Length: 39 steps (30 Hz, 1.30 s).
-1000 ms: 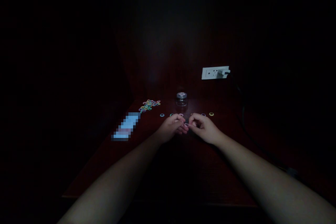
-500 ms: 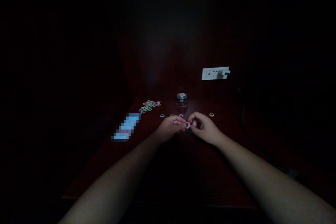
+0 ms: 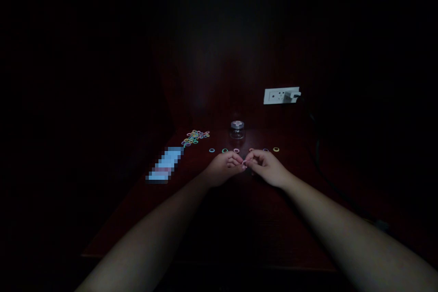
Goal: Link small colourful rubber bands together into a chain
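A small pink ring point(image 3: 244, 163) is pinched between the fingertips of my left hand point(image 3: 224, 167) and my right hand point(image 3: 268, 167), which nearly meet above the dark red table point(image 3: 219, 223). Beyond my fingers runs a row of single rings: a blue one point(image 3: 212, 150), a green one point(image 3: 225, 150), a pink one point(image 3: 236, 151), an orange-pink one partly hidden by my right hand, a purple one point(image 3: 266, 150) and a yellow one point(image 3: 276, 149).
A pile of coloured rings point(image 3: 195, 137) lies at the back left, beside a blurred pale blue rectangle point(image 3: 164, 165). A lidded clear jar point(image 3: 237, 130) stands behind the row. A wall socket point(image 3: 281, 96) has a plug whose dark cable runs down the right side.
My right fingers have closed onto the pink ring, which now shows less between my fingertips. More of the green, orange-pink and purple rings is visible behind my hands.
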Available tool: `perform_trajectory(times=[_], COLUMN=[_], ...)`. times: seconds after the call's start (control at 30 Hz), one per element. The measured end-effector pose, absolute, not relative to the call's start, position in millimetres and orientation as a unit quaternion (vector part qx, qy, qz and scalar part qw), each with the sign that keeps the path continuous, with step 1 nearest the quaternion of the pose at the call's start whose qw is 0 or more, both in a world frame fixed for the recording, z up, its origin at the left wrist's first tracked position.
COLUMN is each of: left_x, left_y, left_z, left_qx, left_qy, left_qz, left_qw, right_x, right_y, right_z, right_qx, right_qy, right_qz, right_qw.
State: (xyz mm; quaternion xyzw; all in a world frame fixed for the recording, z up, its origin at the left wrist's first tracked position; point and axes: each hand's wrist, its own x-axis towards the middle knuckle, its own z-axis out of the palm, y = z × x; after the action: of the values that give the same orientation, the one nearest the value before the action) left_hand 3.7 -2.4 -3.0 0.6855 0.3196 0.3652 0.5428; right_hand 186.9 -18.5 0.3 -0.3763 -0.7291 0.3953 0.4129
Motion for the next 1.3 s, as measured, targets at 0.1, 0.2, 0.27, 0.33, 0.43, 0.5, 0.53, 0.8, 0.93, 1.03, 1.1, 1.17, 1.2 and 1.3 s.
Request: perform_trajectory(times=[0.1, 0.2, 0.27, 0.33, 0.43, 0.5, 0.53, 0.8, 0.93, 1.03, 1.1, 1.17, 1.2, 1.3], left_x=[2.5, 0.8, 0.0, -0.2, 0.2, 0.5, 0.6, 1.2, 1.4, 1.1, 0.8, 0.5, 0.3, -0.8], left_y=[-2.1, -1.1, -0.4, 0.1, 0.3, 0.1, -0.1, -2.8, -4.3, -5.5, -6.0, -6.2, -6.2, -6.0], left_z=[-3.8, -3.7, -3.3, -3.1, -3.2, -3.3, -3.2, -0.8, 0.4, 2.1, 3.1, 3.5, 3.5, 3.3], left_qx=[0.694, 0.703, 0.708, 0.71, 0.713, 0.715, 0.717, 0.731, 0.735, 0.741, 0.746, 0.753, 0.756, 0.761], left_qy=[0.322, 0.321, 0.321, 0.324, 0.33, 0.331, 0.333, 0.336, 0.34, 0.326, 0.319, 0.326, 0.332, 0.348], left_qz=[0.352, 0.352, 0.351, 0.352, 0.357, 0.359, 0.36, 0.364, 0.359, 0.362, 0.363, 0.356, 0.349, 0.329], left_qw=[0.539, 0.527, 0.522, 0.516, 0.507, 0.5, 0.495, 0.47, 0.464, 0.462, 0.457, 0.448, 0.444, 0.437], right_x=[187.3, 187.1, 186.9, 187.0, 187.5, 187.7, 187.8, 187.6, 187.9, 188.3, 188.4, 188.3, 188.2, 188.2], right_y=[-17.5, -17.5, -17.7, -17.9, -17.7, -17.5, -17.3, -17.4, -17.6, -17.0, -16.6, -16.6, -16.8, -17.6], right_z=[-0.1, 0.5, 0.9, 0.8, 0.2, -0.4, -0.7, -2.2, -2.4, -2.7, -2.7, -2.6, -2.5, -2.4], right_qx=[-0.379, -0.386, -0.389, -0.387, -0.379, -0.375, -0.374, -0.36, -0.36, -0.362, -0.364, -0.369, -0.372, -0.379], right_qy=[-0.719, -0.714, -0.713, -0.713, -0.714, -0.713, -0.714, -0.721, -0.724, -0.729, -0.732, -0.733, -0.733, -0.741], right_qz=[0.415, 0.429, 0.431, 0.434, 0.442, 0.449, 0.45, 0.453, 0.449, 0.436, 0.428, 0.424, 0.421, 0.404], right_qw=[0.408, 0.397, 0.394, 0.392, 0.389, 0.386, 0.385, 0.382, 0.38, 0.384, 0.385, 0.384, 0.383, 0.38])
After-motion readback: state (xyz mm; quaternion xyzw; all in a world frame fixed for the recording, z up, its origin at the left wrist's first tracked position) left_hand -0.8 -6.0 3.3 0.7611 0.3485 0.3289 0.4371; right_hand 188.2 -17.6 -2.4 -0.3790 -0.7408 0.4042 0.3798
